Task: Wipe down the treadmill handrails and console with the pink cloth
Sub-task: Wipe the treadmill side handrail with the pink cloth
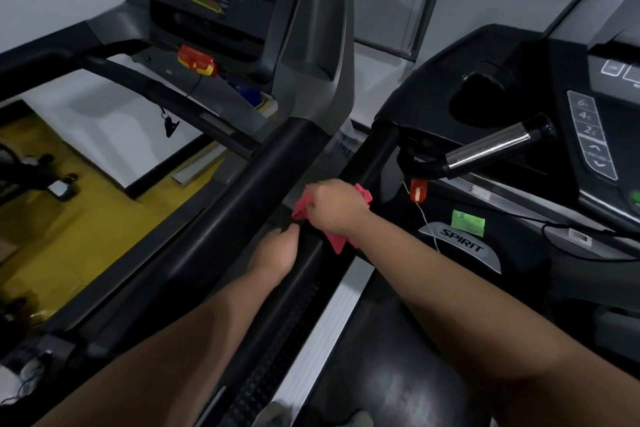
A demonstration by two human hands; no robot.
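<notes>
One handrail is being wiped: the pink cloth is being gripped by right-hand fingers, left-hand fingers curled just below. Beyond them, the console is judged unwiped.

I'm looking down at black handrail running diagonally between two treadmills. Pink cloth lying bunched on it, draping over both sides. I'm seeing right hand pressing on cloth, left hand resting on rail just below, fingers touching cloth edge. Yellow floor showing at left, grey strip lying on it beside white wall base.
</notes>
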